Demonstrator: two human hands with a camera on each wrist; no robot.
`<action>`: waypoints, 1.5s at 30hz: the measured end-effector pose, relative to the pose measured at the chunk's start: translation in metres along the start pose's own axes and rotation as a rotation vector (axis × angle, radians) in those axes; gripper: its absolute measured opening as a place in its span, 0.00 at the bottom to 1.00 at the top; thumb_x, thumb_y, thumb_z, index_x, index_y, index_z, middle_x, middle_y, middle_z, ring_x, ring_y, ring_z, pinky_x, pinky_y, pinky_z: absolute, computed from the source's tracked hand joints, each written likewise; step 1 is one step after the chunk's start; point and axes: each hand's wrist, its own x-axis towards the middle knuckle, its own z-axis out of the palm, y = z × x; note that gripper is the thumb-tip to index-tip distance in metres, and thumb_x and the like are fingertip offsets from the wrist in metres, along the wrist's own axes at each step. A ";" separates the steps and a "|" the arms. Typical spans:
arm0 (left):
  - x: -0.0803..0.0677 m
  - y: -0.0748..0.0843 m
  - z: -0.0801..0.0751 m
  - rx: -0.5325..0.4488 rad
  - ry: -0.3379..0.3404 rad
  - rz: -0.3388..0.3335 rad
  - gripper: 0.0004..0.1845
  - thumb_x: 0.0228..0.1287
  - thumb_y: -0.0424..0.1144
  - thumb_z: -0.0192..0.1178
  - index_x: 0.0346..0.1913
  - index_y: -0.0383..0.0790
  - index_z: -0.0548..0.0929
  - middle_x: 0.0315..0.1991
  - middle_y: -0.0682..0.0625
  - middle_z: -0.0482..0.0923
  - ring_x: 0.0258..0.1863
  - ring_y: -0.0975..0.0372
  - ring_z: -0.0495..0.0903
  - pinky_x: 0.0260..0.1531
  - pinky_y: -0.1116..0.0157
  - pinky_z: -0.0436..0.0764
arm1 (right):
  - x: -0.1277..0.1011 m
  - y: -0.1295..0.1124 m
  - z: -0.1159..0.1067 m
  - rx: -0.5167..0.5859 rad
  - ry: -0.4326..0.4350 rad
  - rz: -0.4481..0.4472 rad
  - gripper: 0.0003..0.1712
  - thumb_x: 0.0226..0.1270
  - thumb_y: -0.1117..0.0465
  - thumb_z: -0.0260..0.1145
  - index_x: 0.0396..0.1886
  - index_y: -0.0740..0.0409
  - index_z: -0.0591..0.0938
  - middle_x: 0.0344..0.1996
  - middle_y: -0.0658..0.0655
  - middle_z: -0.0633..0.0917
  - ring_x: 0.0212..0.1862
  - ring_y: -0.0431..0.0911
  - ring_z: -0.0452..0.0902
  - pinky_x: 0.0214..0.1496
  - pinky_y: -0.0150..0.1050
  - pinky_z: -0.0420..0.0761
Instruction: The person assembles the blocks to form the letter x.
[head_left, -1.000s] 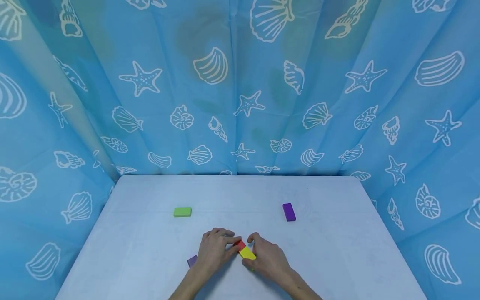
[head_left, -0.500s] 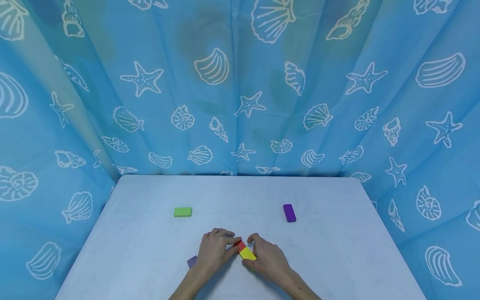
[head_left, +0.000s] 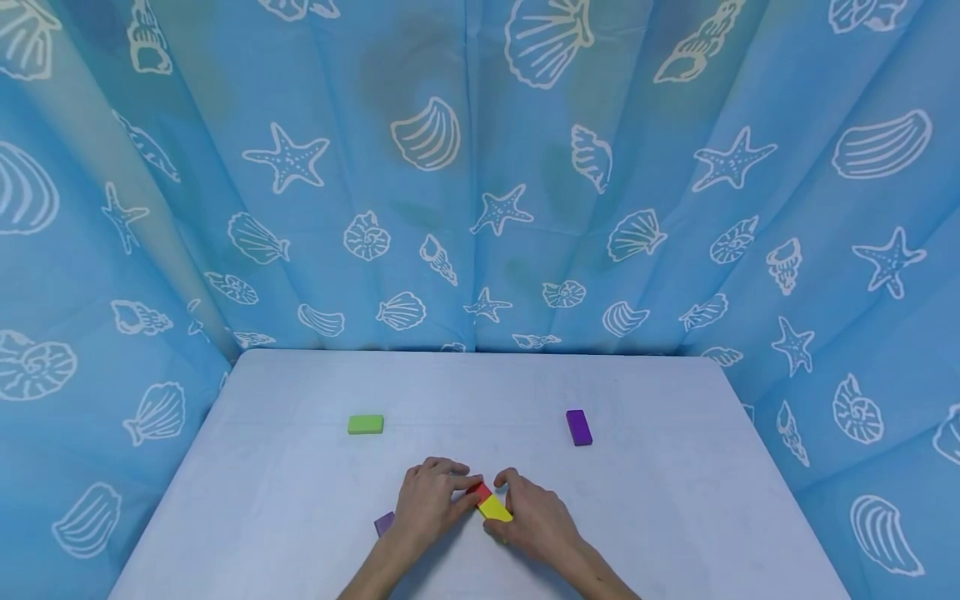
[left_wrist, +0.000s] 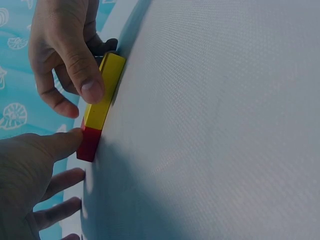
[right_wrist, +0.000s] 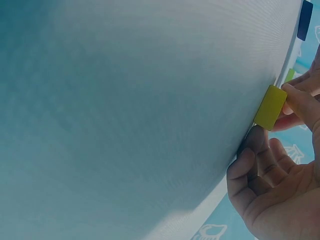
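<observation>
Almost nothing has moved over the last second: both hands sit low in the centre of the head view, just as before. The left hand has its fingers loosely bent, one fingertip pressing the end of the red block. The right hand pinches the yellow block between thumb and finger. The two blocks lie end to end, touching, flat on the white table. The stillness suggests the pair is being squared up and held steady. A green block and a purple block lie untouched farther up; a paler purple piece peeks out beside the left wrist.
</observation>
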 end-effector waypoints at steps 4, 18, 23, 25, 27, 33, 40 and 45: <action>0.000 0.000 0.000 0.001 -0.002 -0.003 0.15 0.59 0.53 0.72 0.50 0.61 0.90 0.49 0.58 0.87 0.53 0.56 0.79 0.55 0.44 0.77 | 0.000 0.000 0.000 0.001 -0.002 0.001 0.31 0.56 0.45 0.78 0.54 0.50 0.76 0.25 0.45 0.75 0.22 0.40 0.70 0.26 0.32 0.72; 0.001 0.001 -0.003 -0.004 -0.025 -0.008 0.16 0.60 0.53 0.72 0.51 0.61 0.90 0.49 0.57 0.87 0.54 0.56 0.79 0.56 0.43 0.77 | 0.000 0.001 0.000 0.003 -0.012 0.002 0.33 0.56 0.44 0.78 0.56 0.49 0.75 0.25 0.44 0.75 0.22 0.40 0.70 0.26 0.31 0.73; 0.000 0.000 -0.003 -0.007 -0.022 -0.003 0.16 0.60 0.53 0.71 0.51 0.61 0.89 0.49 0.58 0.87 0.54 0.56 0.79 0.56 0.44 0.76 | 0.000 0.001 0.001 0.002 -0.002 0.001 0.33 0.56 0.42 0.77 0.56 0.49 0.76 0.24 0.44 0.74 0.21 0.40 0.69 0.24 0.31 0.71; 0.000 0.000 -0.003 -0.005 -0.024 -0.005 0.16 0.60 0.54 0.71 0.52 0.61 0.89 0.50 0.58 0.87 0.55 0.56 0.79 0.56 0.44 0.76 | -0.001 0.000 0.001 0.005 0.002 0.001 0.33 0.56 0.42 0.77 0.56 0.49 0.76 0.24 0.45 0.74 0.21 0.40 0.68 0.24 0.31 0.70; 0.000 0.000 -0.003 -0.008 -0.027 -0.007 0.16 0.60 0.54 0.71 0.52 0.61 0.89 0.50 0.58 0.87 0.55 0.56 0.79 0.56 0.43 0.76 | -0.001 0.000 0.001 0.007 0.007 0.002 0.33 0.56 0.41 0.77 0.56 0.49 0.76 0.23 0.45 0.74 0.20 0.40 0.68 0.23 0.32 0.70; 0.001 0.000 -0.002 -0.008 -0.031 -0.005 0.16 0.60 0.54 0.71 0.52 0.61 0.89 0.50 0.57 0.87 0.55 0.55 0.79 0.56 0.43 0.76 | -0.001 0.000 0.000 0.007 0.021 0.012 0.33 0.56 0.41 0.76 0.56 0.49 0.77 0.23 0.44 0.74 0.20 0.40 0.69 0.23 0.31 0.71; 0.000 0.000 -0.003 -0.006 -0.025 0.005 0.15 0.60 0.54 0.71 0.51 0.61 0.90 0.50 0.57 0.87 0.54 0.55 0.79 0.56 0.43 0.77 | -0.001 0.003 -0.002 0.021 0.036 -0.022 0.32 0.59 0.40 0.74 0.56 0.50 0.77 0.23 0.44 0.73 0.20 0.39 0.67 0.22 0.32 0.68; 0.001 0.000 -0.002 -0.013 -0.022 0.006 0.15 0.60 0.54 0.71 0.50 0.62 0.90 0.49 0.57 0.87 0.54 0.56 0.79 0.55 0.44 0.77 | 0.003 0.010 -0.012 0.032 0.077 -0.027 0.30 0.61 0.41 0.73 0.57 0.50 0.78 0.24 0.43 0.74 0.22 0.39 0.66 0.22 0.32 0.67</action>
